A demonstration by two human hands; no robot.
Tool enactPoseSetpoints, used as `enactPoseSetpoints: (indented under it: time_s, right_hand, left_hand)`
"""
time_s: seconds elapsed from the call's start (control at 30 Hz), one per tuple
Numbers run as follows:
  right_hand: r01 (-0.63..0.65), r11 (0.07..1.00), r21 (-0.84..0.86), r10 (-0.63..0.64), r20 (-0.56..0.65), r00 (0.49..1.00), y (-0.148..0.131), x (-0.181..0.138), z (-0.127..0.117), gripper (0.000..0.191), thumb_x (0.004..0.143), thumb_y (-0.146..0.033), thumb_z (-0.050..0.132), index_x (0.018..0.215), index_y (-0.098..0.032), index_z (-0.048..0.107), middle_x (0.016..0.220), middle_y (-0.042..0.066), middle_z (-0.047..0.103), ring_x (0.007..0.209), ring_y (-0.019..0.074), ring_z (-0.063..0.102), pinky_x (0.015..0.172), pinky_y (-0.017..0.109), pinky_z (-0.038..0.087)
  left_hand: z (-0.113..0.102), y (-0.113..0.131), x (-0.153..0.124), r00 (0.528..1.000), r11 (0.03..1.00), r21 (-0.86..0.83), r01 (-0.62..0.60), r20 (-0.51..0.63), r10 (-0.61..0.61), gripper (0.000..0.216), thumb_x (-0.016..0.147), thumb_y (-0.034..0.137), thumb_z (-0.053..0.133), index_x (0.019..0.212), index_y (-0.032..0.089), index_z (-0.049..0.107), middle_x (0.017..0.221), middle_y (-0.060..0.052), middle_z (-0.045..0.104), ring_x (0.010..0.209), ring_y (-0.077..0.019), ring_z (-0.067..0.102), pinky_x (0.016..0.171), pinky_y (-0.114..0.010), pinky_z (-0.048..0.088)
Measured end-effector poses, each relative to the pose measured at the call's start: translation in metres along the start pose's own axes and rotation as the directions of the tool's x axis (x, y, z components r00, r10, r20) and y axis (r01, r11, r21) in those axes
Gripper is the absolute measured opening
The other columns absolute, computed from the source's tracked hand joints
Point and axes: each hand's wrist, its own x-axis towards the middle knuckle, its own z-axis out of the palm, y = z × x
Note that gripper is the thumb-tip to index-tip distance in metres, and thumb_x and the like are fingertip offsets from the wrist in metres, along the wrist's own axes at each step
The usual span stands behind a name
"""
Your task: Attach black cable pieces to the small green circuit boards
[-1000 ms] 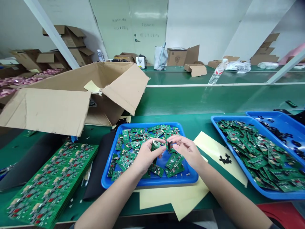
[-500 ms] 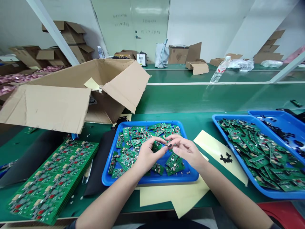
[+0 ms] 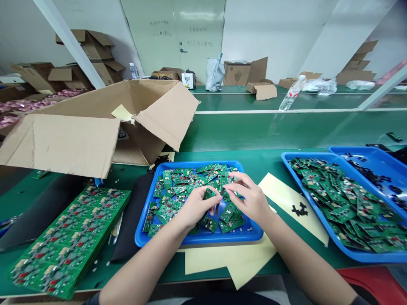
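Note:
Over the middle of a blue tray [image 3: 139, 228] heaped with small green circuit boards, my left hand [image 3: 199, 206] is closed on a green circuit board [image 3: 209, 194]. The board shows between thumb and fingers, partly covered by them. My right hand [image 3: 251, 199] is just to its right, thumb and index finger drawn together near the board's end. Whatever lies between those fingertips is too small to make out. Loose circuit boards [image 3: 170, 209] lie in the tray below both hands.
Pale yellow sheets [image 3: 222, 258] lie before and right of the tray, one with black pieces [image 3: 299, 209]. On the right are a tray of boards [image 3: 349, 207] and a tray of black parts [image 3: 375, 173]. Stacked board panels [image 3: 70, 241] and a large open carton [image 3: 60, 144] occupy the left.
My right hand has drawn slightly up and turned, its fingers more raised. The small dark piece seen between both hands' fingertips no longer shows clearly there. My left hand keeps hold of the circuit board.

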Motion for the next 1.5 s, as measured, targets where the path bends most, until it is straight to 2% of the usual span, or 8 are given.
enactPoseSetpoints:
  time_s: [0.17, 0.3, 0.43, 0.8, 0.97, 1.13, 1.33, 1.5]
  right_hand:
    - [-0.2, 0.98, 0.012, 0.2, -0.039, 0.979, 0.012, 0.005, -0.003, 0.029, 0.087, -0.032, 0.054, 0.115, -0.025, 0.062, 0.104, 0.009, 0.065, 0.088, 0.0249, 0.064, 0.077, 0.039, 0.053]
    - [-0.234, 0.952, 0.198, 0.215, 0.113, 0.97, 0.008, 0.006, -0.007, 0.02, 0.09, -0.033, 0.052, 0.092, -0.022, 0.068, 0.092, 0.006, 0.069, 0.085, 0.0216, 0.065, 0.075, 0.034, 0.053]
    - [-0.342, 0.866, 0.364, 0.235, 0.306, 0.923, -0.007, 0.004, -0.002, 0.017, 0.087, -0.032, 0.055, 0.083, -0.02, 0.066, 0.082, 0.005, 0.068, 0.076, 0.0183, 0.063, 0.067, 0.029, 0.051]
    - [-0.429, 0.794, 0.429, 0.306, 0.328, 0.894, -0.01, 0.002, 0.002, 0.016, 0.083, -0.028, 0.053, 0.07, -0.02, 0.053, 0.065, -0.001, 0.056, 0.059, 0.0131, 0.053, 0.054, 0.024, 0.041]
    - [-0.373, 0.813, 0.448, 0.281, 0.259, 0.924, -0.005, 0.002, -0.008, 0.013, 0.079, -0.021, 0.051, 0.066, -0.021, 0.05, 0.065, 0.0, 0.058, 0.063, 0.0152, 0.055, 0.06, 0.027, 0.043]
    - [-0.31, 0.829, 0.466, 0.243, 0.201, 0.949, 0.001, 0.003, -0.024, 0.017, 0.082, -0.023, 0.048, 0.065, -0.021, 0.049, 0.066, 0.002, 0.061, 0.063, 0.0162, 0.056, 0.059, 0.028, 0.044]
    - [-0.155, 0.963, 0.221, 0.084, 0.3, 0.95, -0.005, 0.002, -0.022, 0.018, 0.089, -0.027, 0.046, 0.074, -0.021, 0.052, 0.068, 0.001, 0.057, 0.062, 0.0144, 0.052, 0.059, 0.027, 0.041]
    - [0.018, 0.997, 0.076, -0.044, 0.357, 0.933, -0.007, 0.002, -0.014, 0.019, 0.09, -0.023, 0.042, 0.074, -0.02, 0.051, 0.068, 0.002, 0.057, 0.062, 0.0149, 0.051, 0.059, 0.027, 0.039]
  left_hand:
    - [0.002, 0.001, -0.004, 0.998, 0.998, -0.014, 0.059, 0.035, -0.058, 0.021, 0.067, 0.032, 0.071, 0.068, 0.016, 0.056, 0.044, 0.006, 0.053, 0.039, -0.0073, 0.045, 0.046, -0.02, 0.037]
    - [0.003, 0.002, -0.004, 0.998, 0.999, -0.017, 0.042, -0.038, -0.043, 0.025, 0.067, 0.034, 0.072, 0.076, 0.017, 0.057, 0.046, 0.007, 0.052, 0.042, -0.0074, 0.046, 0.048, -0.02, 0.037]
    - [0.003, 0.002, -0.003, 0.998, 0.999, -0.037, 0.024, -0.062, -0.027, 0.026, 0.068, 0.035, 0.071, 0.078, 0.016, 0.057, 0.049, 0.007, 0.053, 0.045, -0.008, 0.047, 0.049, -0.021, 0.036]
    - [0.004, 0.001, -0.003, 1.0, 0.999, -0.044, 0.006, -0.02, -0.007, 0.026, 0.07, 0.038, 0.071, 0.081, 0.016, 0.061, 0.05, 0.006, 0.053, 0.049, -0.0092, 0.048, 0.054, -0.023, 0.037]
    - [0.005, 0.005, -0.005, 0.998, 0.986, -0.157, 0.059, 0.008, -0.059, 0.019, 0.077, 0.031, 0.062, 0.086, 0.014, 0.062, 0.057, 0.004, 0.056, 0.056, -0.0106, 0.054, 0.063, -0.025, 0.042]
    - [-0.006, 0.01, -0.003, 0.982, 0.934, -0.347, 0.085, -0.131, -0.138, 0.029, 0.073, 0.018, 0.059, 0.101, 0.015, 0.057, 0.062, 0.003, 0.057, 0.059, -0.013, 0.057, 0.06, -0.028, 0.049]
    - [-0.002, 0.007, -0.003, 0.981, 0.916, -0.352, 0.192, 0.075, -0.177, 0.04, 0.074, 0.021, 0.057, 0.113, 0.013, 0.053, 0.072, -0.001, 0.064, 0.05, -0.0116, 0.057, 0.052, -0.026, 0.045]
    - [0.005, 0.003, -0.002, 0.975, 0.94, -0.266, 0.214, 0.11, -0.191, 0.054, 0.074, 0.018, 0.054, 0.126, 0.011, 0.042, 0.07, 0.0, 0.065, 0.047, -0.0101, 0.053, 0.049, -0.024, 0.039]
